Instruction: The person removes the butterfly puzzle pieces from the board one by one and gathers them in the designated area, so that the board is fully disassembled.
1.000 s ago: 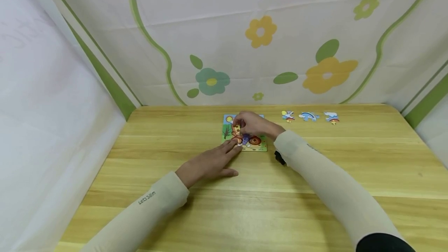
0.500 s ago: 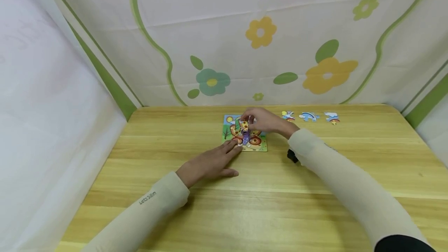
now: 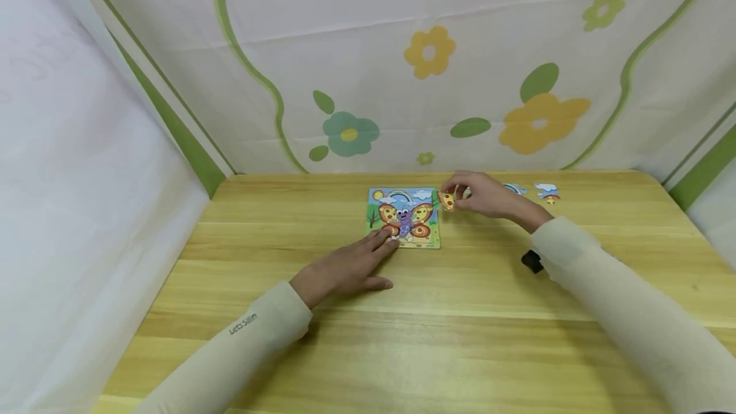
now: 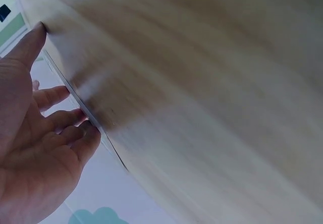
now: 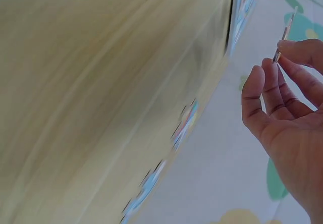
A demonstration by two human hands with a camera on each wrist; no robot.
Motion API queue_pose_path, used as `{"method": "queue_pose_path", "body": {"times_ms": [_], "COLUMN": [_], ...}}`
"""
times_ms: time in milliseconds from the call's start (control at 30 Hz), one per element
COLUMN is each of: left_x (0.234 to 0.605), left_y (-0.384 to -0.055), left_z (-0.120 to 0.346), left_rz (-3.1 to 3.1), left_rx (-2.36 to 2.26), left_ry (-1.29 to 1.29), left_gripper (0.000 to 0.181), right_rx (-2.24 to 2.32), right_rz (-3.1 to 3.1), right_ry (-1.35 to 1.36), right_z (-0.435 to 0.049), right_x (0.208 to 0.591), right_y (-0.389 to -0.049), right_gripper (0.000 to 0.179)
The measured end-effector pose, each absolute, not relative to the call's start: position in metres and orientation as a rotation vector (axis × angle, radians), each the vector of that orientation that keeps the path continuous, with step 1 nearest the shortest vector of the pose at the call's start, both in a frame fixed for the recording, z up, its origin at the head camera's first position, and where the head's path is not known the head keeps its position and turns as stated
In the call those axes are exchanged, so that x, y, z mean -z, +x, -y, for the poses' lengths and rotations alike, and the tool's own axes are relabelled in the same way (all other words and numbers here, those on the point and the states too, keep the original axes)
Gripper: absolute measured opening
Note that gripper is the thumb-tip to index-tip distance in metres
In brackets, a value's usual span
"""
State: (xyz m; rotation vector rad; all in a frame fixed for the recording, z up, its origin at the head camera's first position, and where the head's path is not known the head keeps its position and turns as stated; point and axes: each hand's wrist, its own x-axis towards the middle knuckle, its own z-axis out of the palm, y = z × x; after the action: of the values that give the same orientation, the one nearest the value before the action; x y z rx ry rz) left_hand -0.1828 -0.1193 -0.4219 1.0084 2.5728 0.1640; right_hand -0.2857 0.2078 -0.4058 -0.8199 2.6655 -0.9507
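The square butterfly puzzle board [image 3: 405,195] lies flat near the table's back edge. My left hand [image 3: 347,267] rests with its extended fingertips on the board's lower-left part; in the left wrist view, the fingers of that hand [image 4: 48,133] reach the board's thin edge. Right of the board, my right hand [image 3: 483,193] pinches a puzzle piece [image 3: 446,200] with a red-and-yellow spotted wing pattern and some green. In the right wrist view this piece [image 5: 284,37] is edge-on between the thumb and fingers, raised off the table.
Behind the right hand lie loose puzzle pieces, one with a rainbow [image 3: 515,189] partly covered and one with a cloud [image 3: 547,193]. A white curtain [image 3: 368,50] with printed flowers stands along the back of the wooden table [image 3: 414,350].
My right hand has lifted the wing piece off the board and carried it to the right, past the board's edge. More of the butterfly picture shows. The left hand has stayed put.
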Motion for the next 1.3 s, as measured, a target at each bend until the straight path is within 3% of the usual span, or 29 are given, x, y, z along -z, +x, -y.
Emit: {"method": "queue_pose_path", "body": {"times_ms": [433, 1300], "left_x": [0.418, 0.421], "left_y": [-0.18, -0.182], "left_z": [0.118, 0.117], "left_rz": [-2.562, -2.573], "left_rx": [-0.159, -0.157], "left_ry": [1.0, 1.002], "left_gripper": [0.082, 0.084], "right_rx": [0.893, 0.831], "right_rz": [-2.724, -2.698], "right_ry": [-0.775, -0.764], "right_z": [-0.255, -0.271], "right_x": [0.414, 0.425], "right_y": [-0.277, -0.276], "right_gripper": [0.03, 0.026]}}
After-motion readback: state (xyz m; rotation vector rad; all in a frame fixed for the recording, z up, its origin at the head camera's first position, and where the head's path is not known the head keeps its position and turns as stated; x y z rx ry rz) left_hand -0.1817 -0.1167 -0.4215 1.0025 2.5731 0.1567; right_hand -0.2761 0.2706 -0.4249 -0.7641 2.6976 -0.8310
